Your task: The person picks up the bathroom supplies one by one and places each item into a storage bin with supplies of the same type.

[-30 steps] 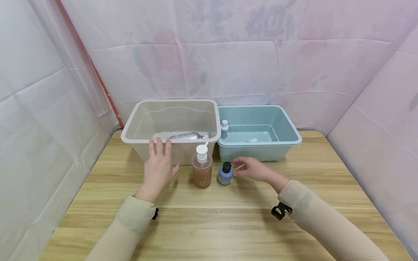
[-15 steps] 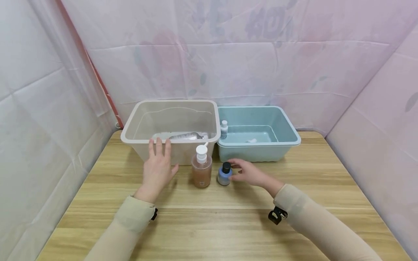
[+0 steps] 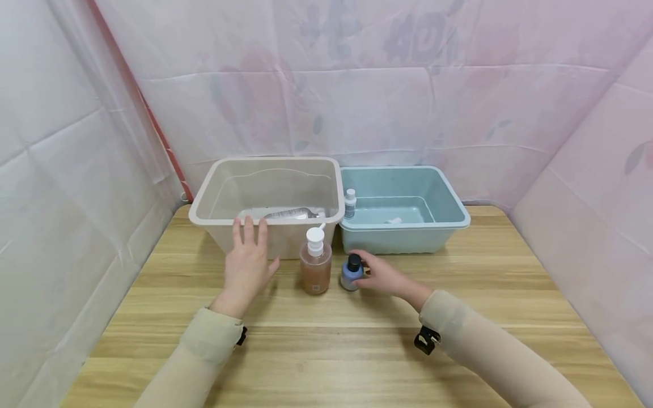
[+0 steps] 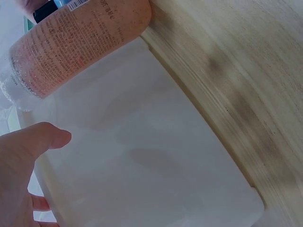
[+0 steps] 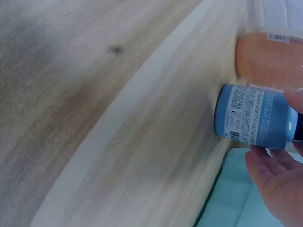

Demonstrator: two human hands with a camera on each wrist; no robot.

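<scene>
Blue bottle (image 3: pixel 350 276) | right hand (image 3: pixel 380 275) fingers gripping | label print unreadable | left hand (image 3: pixel 246 264) flat

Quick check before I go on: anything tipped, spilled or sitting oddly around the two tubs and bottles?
Nothing stands out. The pump bottle and small blue bottle stand upright on the table, with no spill visible. The right hand touches the blue bottle; the left hand rests against the beige tub. The blue tub looks square.

Bare tabletop (image 3: pixel 326 351) lies open toward six o'clock. At twelve o'clock the clear bin (image 3: pixel 265 195) and blue bin (image 3: pixel 408 207) block passage, the pump bottle (image 3: pixel 315 260) and small blue bottle (image 3: pixel 352 272) just before them.
</scene>
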